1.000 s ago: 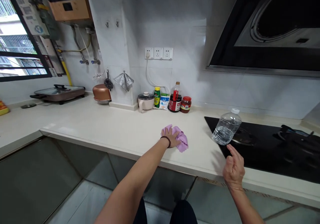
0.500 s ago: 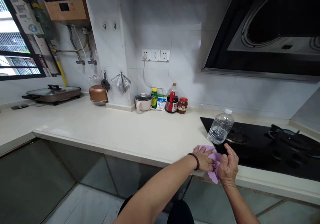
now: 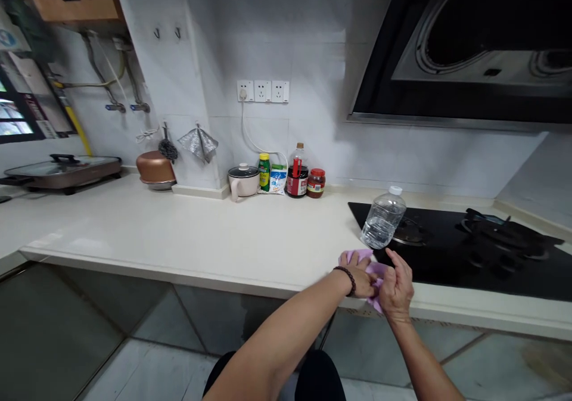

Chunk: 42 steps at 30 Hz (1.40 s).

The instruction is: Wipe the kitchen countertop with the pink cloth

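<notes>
My left hand [image 3: 358,276], with a dark beaded bracelet at the wrist, presses on a purple cloth [image 3: 361,254] at the counter's front edge. Its fingers grip the bunched fabric. Just to its right is my right hand [image 3: 397,286], fingers stretched upward and slightly bent, thumb apart. The edge of that hand meets the cloth; I see nothing held in it. Behind both hands a clear plastic bottle [image 3: 383,217] with a white cap, partly filled with clear liquid, stands at the left edge of the black gas stove [image 3: 447,264].
Along the wall stand a pink pot [image 3: 243,183], a green bottle [image 3: 264,172], a blue-white packet [image 3: 277,179], a dark sauce jug [image 3: 297,177] and a red-lidded jar [image 3: 316,184]. A copper pot [image 3: 155,167] and electric pan [image 3: 67,171] sit left. The range hood [image 3: 460,91] overhangs the stove.
The camera view has shifted, so the scene sits further left and slightly higher. Both hands stay at the cloth near the stove's corner; the bottle stays in place.
</notes>
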### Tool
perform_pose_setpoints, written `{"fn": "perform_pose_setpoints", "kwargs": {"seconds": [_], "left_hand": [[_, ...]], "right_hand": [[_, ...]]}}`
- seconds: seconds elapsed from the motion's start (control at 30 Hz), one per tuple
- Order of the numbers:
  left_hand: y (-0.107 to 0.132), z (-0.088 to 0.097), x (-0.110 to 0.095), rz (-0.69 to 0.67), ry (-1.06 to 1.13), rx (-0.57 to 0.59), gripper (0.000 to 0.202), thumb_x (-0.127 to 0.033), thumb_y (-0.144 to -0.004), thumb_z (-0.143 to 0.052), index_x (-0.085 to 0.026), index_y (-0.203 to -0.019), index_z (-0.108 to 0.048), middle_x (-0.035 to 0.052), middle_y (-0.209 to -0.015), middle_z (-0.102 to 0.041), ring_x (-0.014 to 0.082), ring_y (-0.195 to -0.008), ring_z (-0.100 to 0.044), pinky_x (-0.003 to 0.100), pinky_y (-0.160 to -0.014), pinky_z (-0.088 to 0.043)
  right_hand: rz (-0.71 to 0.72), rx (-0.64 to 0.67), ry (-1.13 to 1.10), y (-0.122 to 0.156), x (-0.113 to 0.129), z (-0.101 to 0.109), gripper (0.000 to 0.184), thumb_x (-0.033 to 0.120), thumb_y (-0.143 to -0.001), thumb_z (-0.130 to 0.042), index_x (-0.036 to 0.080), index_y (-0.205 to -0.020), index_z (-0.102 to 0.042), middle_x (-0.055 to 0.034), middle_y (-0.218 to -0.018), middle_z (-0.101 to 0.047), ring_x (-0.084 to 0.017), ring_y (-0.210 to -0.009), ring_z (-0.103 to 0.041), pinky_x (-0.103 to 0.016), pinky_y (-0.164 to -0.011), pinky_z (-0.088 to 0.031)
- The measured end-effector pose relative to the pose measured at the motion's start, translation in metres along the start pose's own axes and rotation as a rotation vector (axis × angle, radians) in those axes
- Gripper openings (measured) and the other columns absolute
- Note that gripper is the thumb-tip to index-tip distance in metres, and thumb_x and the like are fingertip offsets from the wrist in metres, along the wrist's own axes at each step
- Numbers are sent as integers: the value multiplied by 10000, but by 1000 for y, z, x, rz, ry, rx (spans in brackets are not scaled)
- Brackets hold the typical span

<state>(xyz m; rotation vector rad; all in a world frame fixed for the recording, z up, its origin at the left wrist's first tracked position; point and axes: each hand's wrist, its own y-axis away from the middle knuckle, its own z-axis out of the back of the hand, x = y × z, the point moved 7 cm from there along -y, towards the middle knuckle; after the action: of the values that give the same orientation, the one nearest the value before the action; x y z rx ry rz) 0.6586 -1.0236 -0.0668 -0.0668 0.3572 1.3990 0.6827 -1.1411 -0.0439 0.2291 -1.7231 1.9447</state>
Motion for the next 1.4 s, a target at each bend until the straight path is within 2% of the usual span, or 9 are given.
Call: {"fn": "perform_pose_setpoints", "kwargs": {"seconds": [0.1,0.3,0.53,0.7,0.87,1.1,1.23,1.3,1.4], "left_hand": [[0,4,1,-27,7,-5,790,-629,-913,-423,-374,-1660,-396,0,-1845,-92,413,-1679,42,730,-1295,12],[-1,18,14,-81,0,-3,742,-633,-942,-440,-472,-1659,-336,-58,-1838,-127,349,-1688,-19,660,-1328,-49],[-20,29,37,102,12,-64,779,-718,-946,-378,-484,-1681,-267,-58,-1847,-10,386,-1684,-2,639,-1341,-41],[-27,30,40,165,20,-67,854,-810,-889,-369,-503,-1679,-267,-70,-1846,12,419,-1679,38,674,-1328,-9],[-14,31,40,184,29,-37,939,-855,-809,-457,-537,-1671,-261,-87,-1842,61,459,-1669,48,772,-1284,7],[13,32,45,199,40,14,1088,-978,-696,-490,-558,-1668,-238,-55,-1841,79,478,-1662,97,858,-1227,45],[36,42,72,279,52,-11,1100,-1005,-674,-492,-588,-1658,-233,-57,-1839,92,487,-1662,87,876,-1212,17],[56,51,99,355,43,-36,1074,-993,-694,-488,-598,-1656,-219,-57,-1840,86,491,-1662,73,884,-1203,-22],[96,66,154,509,11,-84,1036,-973,-732,-465,-593,-1661,-207,-44,-1844,47,494,-1663,20,878,-1198,-101]], "right_hand": [[-23,10,-2,0,1,0,545,496,-1083,-381,168,-1424,-652,-181,-1375,-677,-329,-1339,-586,-593,-1156,-463],[-31,9,-35,1,2,1,488,438,-1082,-417,184,-1428,-649,-169,-1393,-675,-315,-1365,-577,-585,-1177,-459],[-47,7,-44,1,3,0,454,436,-1074,-450,202,-1396,-668,-156,-1375,-690,-307,-1347,-593,-588,-1174,-471],[-56,16,-19,-2,4,-1,434,450,-1069,-468,216,-1367,-680,-150,-1351,-700,-301,-1325,-607,-577,-1153,-494],[-21,62,22,-4,4,-7,418,482,-1040,-536,221,-1319,-706,-134,-1298,-726,-302,-1291,-616,-566,-1129,-510],[-18,79,30,-4,-1,-10,380,501,-1025,-569,230,-1226,-745,-121,-1233,-753,-296,-1258,-630,-549,-1104,-525],[-29,73,38,-4,-1,-10,386,506,-1026,-556,220,-1189,-759,-131,-1199,-758,-298,-1238,-635,-556,-1086,-533],[-37,75,36,-4,-2,-10,390,510,-1025,-551,221,-1183,-760,-131,-1193,-759,-299,-1237,-634,-559,-1083,-534],[-45,73,32,-4,-3,-10,388,521,-1018,-556,226,-1154,-768,-129,-1178,-760,-299,-1222,-639,-555,-1068,-543]]}}
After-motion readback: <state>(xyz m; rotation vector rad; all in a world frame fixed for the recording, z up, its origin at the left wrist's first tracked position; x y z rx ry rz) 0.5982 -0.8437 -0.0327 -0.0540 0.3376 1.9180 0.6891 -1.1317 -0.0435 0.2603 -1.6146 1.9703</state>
